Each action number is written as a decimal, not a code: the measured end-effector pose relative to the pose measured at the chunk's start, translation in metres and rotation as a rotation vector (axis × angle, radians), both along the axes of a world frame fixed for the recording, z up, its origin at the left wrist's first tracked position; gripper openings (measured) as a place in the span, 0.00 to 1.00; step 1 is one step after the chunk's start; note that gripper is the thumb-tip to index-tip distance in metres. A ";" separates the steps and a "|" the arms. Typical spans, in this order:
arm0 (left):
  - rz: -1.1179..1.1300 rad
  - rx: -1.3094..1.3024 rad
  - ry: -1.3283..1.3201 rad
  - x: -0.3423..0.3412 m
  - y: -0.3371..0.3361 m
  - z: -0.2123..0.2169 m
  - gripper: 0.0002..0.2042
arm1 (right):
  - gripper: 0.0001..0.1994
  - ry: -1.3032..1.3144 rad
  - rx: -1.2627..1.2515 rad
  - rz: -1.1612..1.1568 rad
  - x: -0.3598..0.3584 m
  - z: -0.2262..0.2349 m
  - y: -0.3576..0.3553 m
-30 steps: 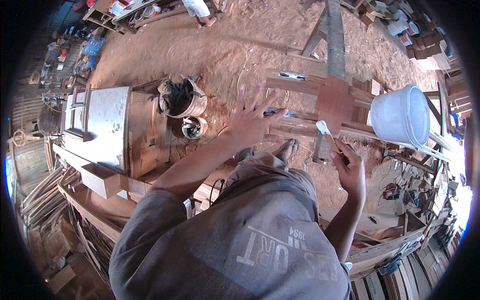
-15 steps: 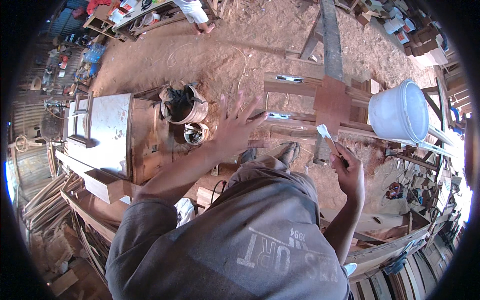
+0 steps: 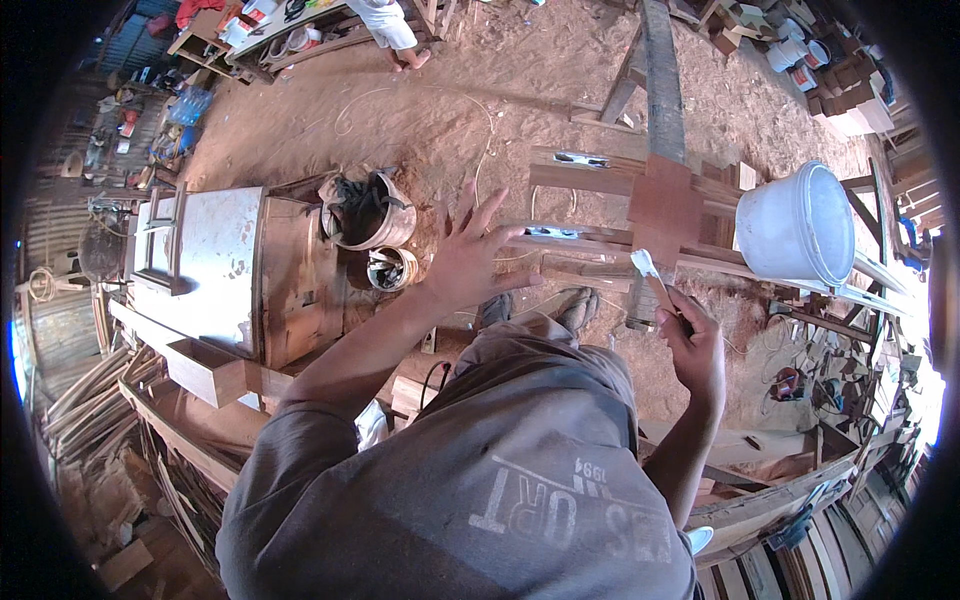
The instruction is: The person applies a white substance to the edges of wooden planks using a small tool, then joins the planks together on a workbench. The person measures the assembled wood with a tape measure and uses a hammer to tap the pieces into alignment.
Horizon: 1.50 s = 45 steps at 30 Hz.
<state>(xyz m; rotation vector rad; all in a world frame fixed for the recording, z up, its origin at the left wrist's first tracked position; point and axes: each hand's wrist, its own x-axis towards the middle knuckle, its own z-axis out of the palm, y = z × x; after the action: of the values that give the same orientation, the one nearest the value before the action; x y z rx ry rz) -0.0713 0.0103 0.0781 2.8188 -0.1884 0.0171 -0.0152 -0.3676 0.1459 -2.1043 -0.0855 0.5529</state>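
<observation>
Two hands at work over a reddish wooden furniture frame [image 3: 640, 215] standing on the sawdust-strewn dirt floor [image 3: 420, 110]. Frame is built of long rails crossed by one wide upright board, pale patches showing on the rails.

Large white-topped wooden cabinet [image 3: 215, 265] lies off the frame's left end, one small open drawer box [image 3: 205, 370] at its near corner. Stacked timber planks [image 3: 130, 450] fill the ground beyond it.

Big white plastic bucket [image 3: 795, 225] rests on its side at the frame's right end, mouth facing right.

Round rusty metal pail [image 3: 365, 210], full of dark scraps, stands between cabinet and frame. Just beside it, nearer the worker, a small open tin can [image 3: 390, 268].

Left hand [image 3: 465, 255]: fully open, fingers spread wide, palm down, holding nothing; hovers near the frame's left end, and contact with the wood cannot be made out.

Right hand [image 3: 690, 345]: fist wrapped closed around the handle of a small paintbrush with whitish bristles [image 3: 652, 278]. Brush points up and away, its tip against the near rail, just below the wide board.

Second person's bare legs [image 3: 395, 40] at the far edge of the floor, next to a cluttered bench [image 3: 270, 25].
</observation>
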 end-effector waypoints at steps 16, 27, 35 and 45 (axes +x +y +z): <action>0.124 -0.065 -0.025 -0.017 -0.029 -0.010 0.46 | 0.18 -0.024 0.013 0.124 0.001 -0.005 0.019; 0.190 0.093 -0.051 -0.012 -0.047 -0.015 0.57 | 0.17 -0.034 -0.076 0.208 0.017 -0.011 0.053; -0.019 0.417 0.051 -0.010 -0.050 0.014 0.58 | 0.18 -0.040 -0.074 0.218 0.014 -0.008 0.066; -0.244 0.516 0.151 -0.006 -0.037 0.042 0.51 | 0.19 -0.040 -0.050 0.189 0.011 -0.008 0.057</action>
<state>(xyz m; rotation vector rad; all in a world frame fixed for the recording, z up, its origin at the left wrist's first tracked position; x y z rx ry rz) -0.0772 -0.0263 0.1199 3.2625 -0.5723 -0.3452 -0.0039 -0.3102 0.1377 -2.1697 -0.2988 0.6302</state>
